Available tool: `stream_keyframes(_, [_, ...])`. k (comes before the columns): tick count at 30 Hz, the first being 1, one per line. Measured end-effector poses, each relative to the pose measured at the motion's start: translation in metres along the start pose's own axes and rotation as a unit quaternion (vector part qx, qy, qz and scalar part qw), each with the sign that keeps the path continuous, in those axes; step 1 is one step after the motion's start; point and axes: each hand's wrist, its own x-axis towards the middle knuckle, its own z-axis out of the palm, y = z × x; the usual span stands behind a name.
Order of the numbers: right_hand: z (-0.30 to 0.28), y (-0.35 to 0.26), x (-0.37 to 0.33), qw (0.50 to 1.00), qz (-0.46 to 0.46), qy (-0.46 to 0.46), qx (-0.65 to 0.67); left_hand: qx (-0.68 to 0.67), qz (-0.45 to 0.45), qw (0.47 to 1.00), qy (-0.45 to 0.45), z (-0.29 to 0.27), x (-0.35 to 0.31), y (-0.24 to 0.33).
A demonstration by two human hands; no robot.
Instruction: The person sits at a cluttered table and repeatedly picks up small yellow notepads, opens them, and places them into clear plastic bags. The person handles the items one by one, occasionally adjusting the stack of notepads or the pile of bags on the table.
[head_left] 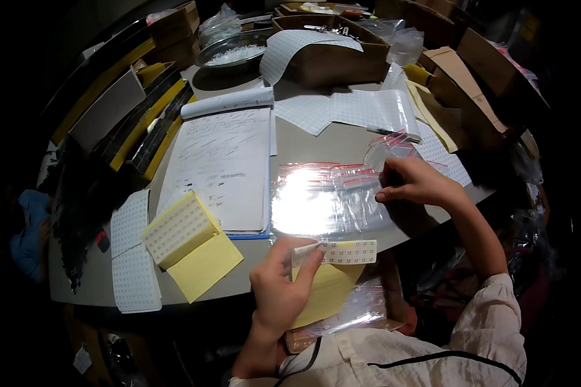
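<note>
My left hand (279,289) grips a folded sticker sheet (348,252), white with rows of small printed labels, its yellow backing (326,290) hanging below. The thumb lies over the sheet's left part. Across the table, my right hand (423,183) is closed, with the fingers curled and the thumb at the right edge of a layer of clear zip bags (332,203). Whatever is between those fingertips is hidden or too small to name. The bags have red seal lines, and glare washes out their left part.
An open notepad (219,151) lies left of the bags. Another yellow-backed sticker sheet (181,232) and white label sheets (135,277) lie nearby. Behind stand a metal bowl (203,59) of small white pieces and a cardboard box (329,68). An open box (394,284) sits below the table edge.
</note>
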Motion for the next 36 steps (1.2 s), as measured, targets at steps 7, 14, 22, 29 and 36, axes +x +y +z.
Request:
stream_keyframes(7, [-0.002, -0.003, -0.003, 0.977, -0.16, 0.0, 0.138, -0.059, -0.017, 0.996, -0.059, -0.006, 0.004, -0.002])
stream_keyframes(14, [0.03, -0.009, 0.001, 0.971, -0.181, 0.123, -0.098, -0.035, -0.031, 0.994, -0.094, -0.015, 0.005, -0.003])
stream_keyframes(22, [0.0, -0.009, -0.015, 0.991, -0.1, 0.074, -0.053, -0.029, -0.041, 0.998, -0.045, -0.009, 0.002, -0.004])
stream_keyframes(29, [0.048, -0.066, -0.043, 0.95, -0.298, 0.006, 0.092, -0.037, -0.019, 0.999, -0.018, -0.003, -0.001, -0.007])
stream_keyframes(36, [0.053, -0.082, -0.047, 0.935, -0.345, 0.08, 0.017, 0.019, 0.009, 1.0, -0.004, -0.002, -0.004, -0.004])
